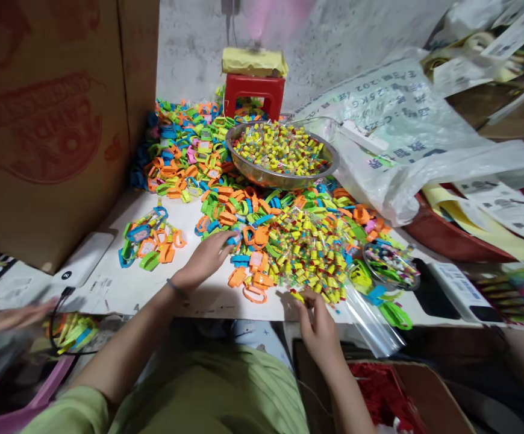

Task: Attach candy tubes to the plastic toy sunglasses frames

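Note:
My left hand (pixel 208 256) reaches to the near edge of a heap of colourful plastic toy watches (pixel 226 205), its fingertips closed on a blue toy watch (pixel 233 239). Orange toy watches (pixel 257 277) lie just right of it. At the table's front edge, my right hand (pixel 320 328) pinches a small yellow-and-red piece (pixel 297 295). Beyond that hand spreads a pile of similar small yellow pieces (pixel 311 253), some in clear wrapping. A smaller group of toy watches (pixel 149 241) sits apart on the left.
A metal bowl (pixel 284 175) of yellow pieces stands behind, before a red stool (pixel 254 90). A large carton (pixel 54 120) walls the left. On the right are a small clear bowl (pixel 391 265), plastic sleeves (pixel 373 325) and a black phone (pixel 433 292). Another person's hand (pixel 13 319) shows at left.

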Available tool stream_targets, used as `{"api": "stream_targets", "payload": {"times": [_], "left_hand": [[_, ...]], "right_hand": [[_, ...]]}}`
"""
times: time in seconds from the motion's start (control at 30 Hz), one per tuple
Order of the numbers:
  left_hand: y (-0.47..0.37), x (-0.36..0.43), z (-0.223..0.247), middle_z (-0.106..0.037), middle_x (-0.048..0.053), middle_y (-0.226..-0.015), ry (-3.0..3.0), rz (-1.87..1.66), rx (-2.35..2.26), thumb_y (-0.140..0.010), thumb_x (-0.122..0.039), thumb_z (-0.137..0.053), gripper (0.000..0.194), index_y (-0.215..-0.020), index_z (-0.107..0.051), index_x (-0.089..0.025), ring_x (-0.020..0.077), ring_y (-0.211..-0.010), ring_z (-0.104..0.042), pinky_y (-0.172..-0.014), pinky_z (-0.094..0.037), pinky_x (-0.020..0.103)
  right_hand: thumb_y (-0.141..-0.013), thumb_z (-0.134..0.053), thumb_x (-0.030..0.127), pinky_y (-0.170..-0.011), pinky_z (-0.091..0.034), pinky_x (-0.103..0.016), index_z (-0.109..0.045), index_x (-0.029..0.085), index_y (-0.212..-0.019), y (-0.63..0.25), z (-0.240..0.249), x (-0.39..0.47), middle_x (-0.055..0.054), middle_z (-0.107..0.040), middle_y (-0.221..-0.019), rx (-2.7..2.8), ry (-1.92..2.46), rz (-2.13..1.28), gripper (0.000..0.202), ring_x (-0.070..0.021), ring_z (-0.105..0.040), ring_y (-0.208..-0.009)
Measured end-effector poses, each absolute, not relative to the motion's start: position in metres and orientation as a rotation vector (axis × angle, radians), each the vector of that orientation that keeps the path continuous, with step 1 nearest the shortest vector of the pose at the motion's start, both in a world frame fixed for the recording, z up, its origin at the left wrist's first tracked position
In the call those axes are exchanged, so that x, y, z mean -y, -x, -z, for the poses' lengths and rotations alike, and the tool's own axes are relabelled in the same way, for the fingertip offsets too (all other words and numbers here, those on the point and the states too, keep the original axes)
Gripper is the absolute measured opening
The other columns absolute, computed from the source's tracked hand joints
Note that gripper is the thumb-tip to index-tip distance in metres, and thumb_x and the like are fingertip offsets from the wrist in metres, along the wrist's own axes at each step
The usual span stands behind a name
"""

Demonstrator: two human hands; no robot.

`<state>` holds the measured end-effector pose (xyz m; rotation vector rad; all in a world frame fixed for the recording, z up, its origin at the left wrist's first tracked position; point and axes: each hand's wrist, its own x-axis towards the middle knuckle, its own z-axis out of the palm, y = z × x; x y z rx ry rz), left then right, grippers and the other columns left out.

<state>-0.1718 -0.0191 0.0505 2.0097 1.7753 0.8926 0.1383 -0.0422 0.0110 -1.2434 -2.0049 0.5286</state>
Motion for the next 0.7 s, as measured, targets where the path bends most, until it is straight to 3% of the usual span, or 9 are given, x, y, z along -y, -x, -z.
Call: {"api": "stream_targets", "payload": {"times": [0.2, 0.37, 0.53, 0.7], "left_hand": [[0.212, 0.065, -0.130, -0.069, 0.007, -0.115, -2.151, -1.030, -2.052, -0.098, -0.030, -0.045, 0.030, -0.123, -0.060, -0.024, 0.0239, -0.108, -0.062, -0.095, -0.047, 0.040], [0.252, 0.094, -0.188, -0.065, 0.011, -0.120, -1.986, -1.352, -2.321, -0.097, -0.031, -0.045, 0.036, -0.130, -0.054, -0.022, 0.0249, -0.111, -0.060, -0.097, -0.046, 0.040], [0.246, 0.099, -0.164, -0.061, 0.011, -0.128, -1.430, -1.692, -1.929, -0.091, -0.044, -0.056, 0.046, -0.132, -0.052, -0.023, 0.0248, -0.115, -0.061, -0.099, -0.049, 0.041], [0.185, 0.105, -0.115, -0.070, 0.014, -0.104, -1.115, -1.313, -1.282, -0.085, -0.057, -0.060, 0.058, -0.132, -0.057, -0.021, 0.0257, -0.090, -0.070, -0.083, -0.057, 0.044]], "right_hand": [[-0.096, -0.046, 0.048, -0.078, -0.055, -0.032, -0.055, 0.023, -0.106, -0.133, 0.003, 0.039, -0.008, -0.068, -0.098, 1.831, 1.282, -0.722, 0.028, -0.0223, -0.067, -0.092], [-0.089, -0.051, 0.058, -0.076, -0.056, -0.031, -0.059, 0.024, -0.101, -0.110, 0.006, 0.018, -0.008, -0.070, -0.095, 1.756, 1.217, -0.814, 0.036, -0.0240, -0.068, -0.091], [-0.087, -0.054, 0.060, -0.083, -0.057, -0.033, -0.063, 0.026, -0.104, -0.080, -0.011, 0.025, -0.009, -0.071, -0.104, 1.733, 1.149, -0.978, 0.039, -0.0253, -0.068, -0.098], [-0.083, -0.059, 0.063, -0.083, -0.058, -0.031, -0.062, 0.026, -0.116, -0.042, -0.031, 0.059, -0.010, -0.070, -0.113, 1.445, 1.034, -1.360, 0.050, -0.0242, -0.070, -0.098]]}}
